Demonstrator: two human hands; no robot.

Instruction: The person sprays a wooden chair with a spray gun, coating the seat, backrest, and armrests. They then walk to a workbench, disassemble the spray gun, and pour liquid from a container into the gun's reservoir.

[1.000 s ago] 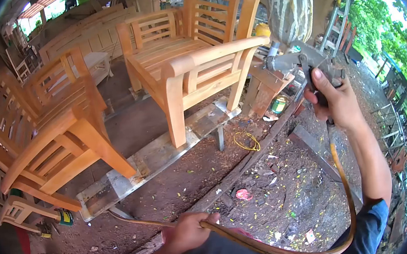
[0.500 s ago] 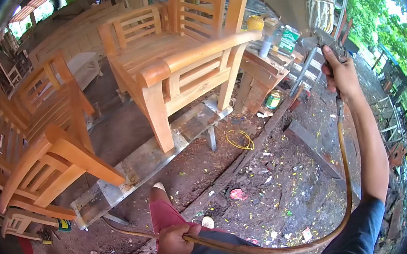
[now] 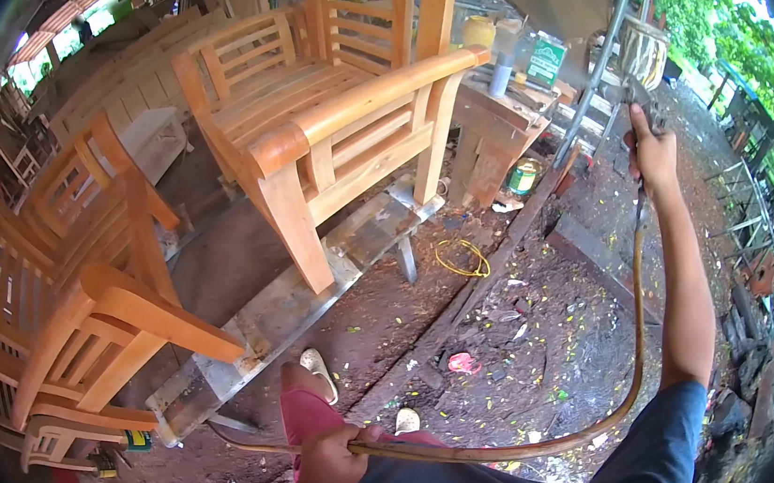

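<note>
My right hand (image 3: 656,155), arm stretched forward, is wrapped round what looks like a spray gun (image 3: 640,94), its far end blurred. A brownish hose (image 3: 522,451) runs from below that hand, loops across in front of my body, and passes through my closed left hand (image 3: 328,463). Past the left hand the hose trails left toward the ground. Ahead stands an orange-brown wooden armchair (image 3: 350,113), raised on a plank bench (image 3: 230,366). Neither hand touches the chair.
More slatted chairs (image 3: 105,337) stand at left. A wooden stand (image 3: 499,135) holds a green-labelled can (image 3: 545,60) and a yellow container (image 3: 478,32). A ladder (image 3: 592,78) leans behind. Yellow cord (image 3: 462,260), a tin (image 3: 524,176) and a loose board (image 3: 597,262) lie on littered ground.
My right hand and the spray gun sit lower in the view. The hose loop has shifted up and left. My left hand still grips the hose, and more of one shoe shows.
</note>
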